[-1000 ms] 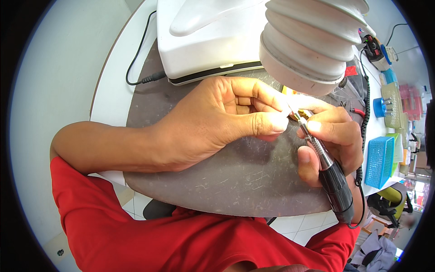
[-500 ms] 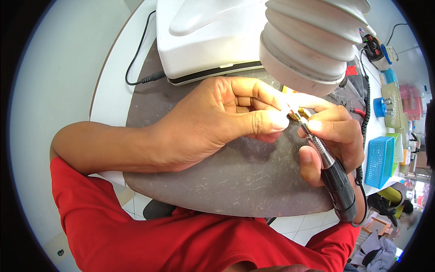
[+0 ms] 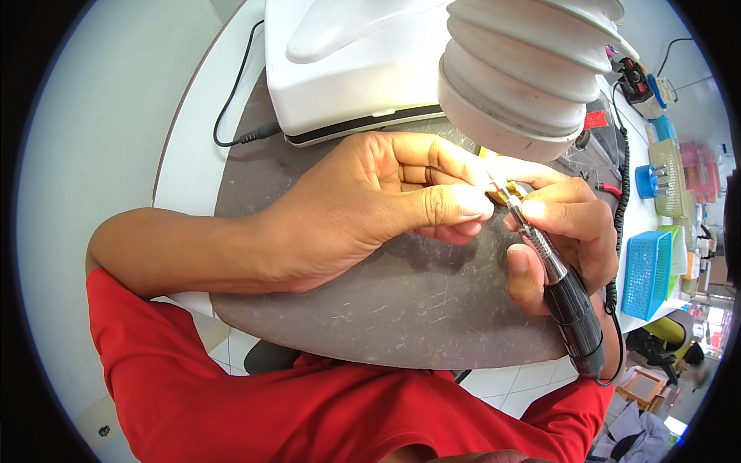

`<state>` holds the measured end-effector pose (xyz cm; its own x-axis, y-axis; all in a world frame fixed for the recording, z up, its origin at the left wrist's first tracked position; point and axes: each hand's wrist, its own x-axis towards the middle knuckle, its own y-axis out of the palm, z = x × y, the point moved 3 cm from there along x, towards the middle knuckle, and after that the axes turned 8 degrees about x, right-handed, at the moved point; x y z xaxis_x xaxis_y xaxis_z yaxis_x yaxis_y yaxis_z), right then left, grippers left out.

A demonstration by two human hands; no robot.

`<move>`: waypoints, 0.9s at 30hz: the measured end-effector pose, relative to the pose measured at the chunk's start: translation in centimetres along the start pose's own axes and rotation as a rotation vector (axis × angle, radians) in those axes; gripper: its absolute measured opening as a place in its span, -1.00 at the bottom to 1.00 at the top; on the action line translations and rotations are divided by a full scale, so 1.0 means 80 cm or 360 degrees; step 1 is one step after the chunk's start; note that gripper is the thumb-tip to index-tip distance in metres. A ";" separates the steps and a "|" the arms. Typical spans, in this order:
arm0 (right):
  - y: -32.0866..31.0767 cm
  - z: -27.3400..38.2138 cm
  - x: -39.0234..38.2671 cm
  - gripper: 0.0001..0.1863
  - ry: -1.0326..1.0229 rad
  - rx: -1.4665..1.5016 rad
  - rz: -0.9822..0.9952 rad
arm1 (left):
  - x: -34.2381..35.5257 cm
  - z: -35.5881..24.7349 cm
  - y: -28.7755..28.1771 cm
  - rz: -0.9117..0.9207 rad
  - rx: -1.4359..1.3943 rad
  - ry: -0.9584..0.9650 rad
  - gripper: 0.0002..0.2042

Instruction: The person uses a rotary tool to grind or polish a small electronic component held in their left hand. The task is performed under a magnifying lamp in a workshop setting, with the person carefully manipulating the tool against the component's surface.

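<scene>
Over the grey work surface (image 3: 401,316), my left hand (image 3: 370,193) is closed in a pinch, thumb against the fingers. Whatever it pinches is tiny and washed out by bright light. My right hand (image 3: 575,220) grips a black and silver rotary handpiece (image 3: 573,320) like a pen. The handpiece's slim metal tip slants up to the left fingertips; whether it touches anything there is unclear. Something yellow (image 3: 505,193) shows behind the tip, mostly covered by my fingers, and its kind cannot be made out. The two hands meet closely at that spot.
A ribbed white hose (image 3: 517,85) hangs just above my hands. Behind the left hand stands a white machine (image 3: 355,85) with a black cable (image 3: 247,139). To the right are a coiled black cord (image 3: 622,177), a blue basket (image 3: 647,275) and a blue bur holder (image 3: 648,182).
Both hands keep almost the same place and grip. My right hand and the handpiece have shifted very slightly to the left.
</scene>
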<state>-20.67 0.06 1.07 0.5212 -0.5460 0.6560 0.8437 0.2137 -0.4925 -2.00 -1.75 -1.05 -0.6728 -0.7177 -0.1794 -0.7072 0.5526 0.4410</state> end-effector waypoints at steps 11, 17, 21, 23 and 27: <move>-0.002 0.003 0.002 -0.68 0.0023 -0.0049 0.0087 | 0.000 0.000 0.001 0.0039 -0.0056 -0.0005 -0.82; -0.002 0.001 0.003 -0.70 -0.0006 -0.0035 0.0068 | 0.001 -0.001 0.000 0.0041 -0.0035 0.0002 -0.80; -0.001 0.001 0.003 -0.70 0.0008 -0.0029 0.0024 | 0.000 -0.001 0.000 0.0051 -0.0064 0.0006 -0.80; -0.001 0.000 0.003 -0.71 0.0022 -0.0034 0.0038 | 0.002 0.002 -0.001 0.0056 -0.0072 0.0004 -0.80; -0.004 0.006 0.001 -0.69 0.0026 0.0039 0.0022 | 0.000 -0.003 0.002 -0.0002 -0.0032 -0.0014 -0.81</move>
<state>-20.86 0.31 1.54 0.5307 -0.5562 0.6395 0.8394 0.2410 -0.4871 -2.06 -1.75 -0.80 -0.6740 -0.7144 -0.1877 -0.7034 0.5431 0.4586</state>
